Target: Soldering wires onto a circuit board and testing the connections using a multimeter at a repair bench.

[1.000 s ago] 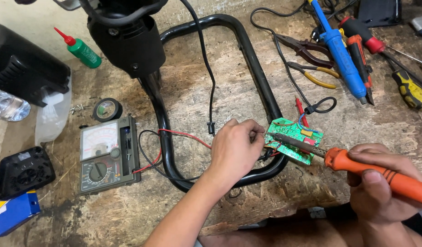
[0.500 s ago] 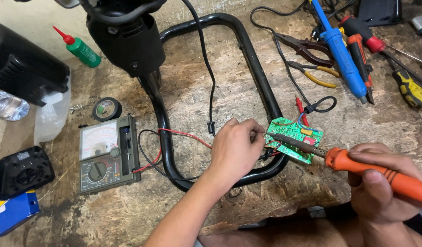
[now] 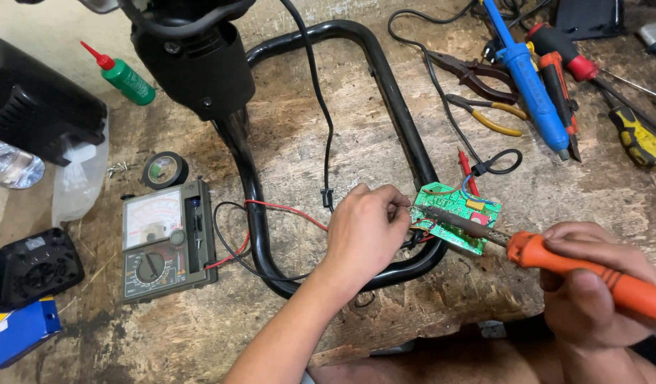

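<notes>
A small green circuit board (image 3: 457, 206) lies on the worn wooden bench beside a black tubular frame (image 3: 402, 121). My left hand (image 3: 367, 231) pinches at the board's left edge, where thin wires meet it. My right hand (image 3: 598, 291) grips the orange handle of a soldering iron (image 3: 555, 259). The iron's dark metal tip lies across the board and points at its left edge, close to my left fingertips.
An analogue multimeter (image 3: 168, 238) with red and black leads sits at the left, a roll of black tape (image 3: 164, 169) above it. A green squeeze bottle (image 3: 125, 77), a blue tool (image 3: 530, 82), pliers (image 3: 484, 107) and screwdrivers (image 3: 630, 135) lie along the back. A black motor housing (image 3: 196, 53) stands on the frame.
</notes>
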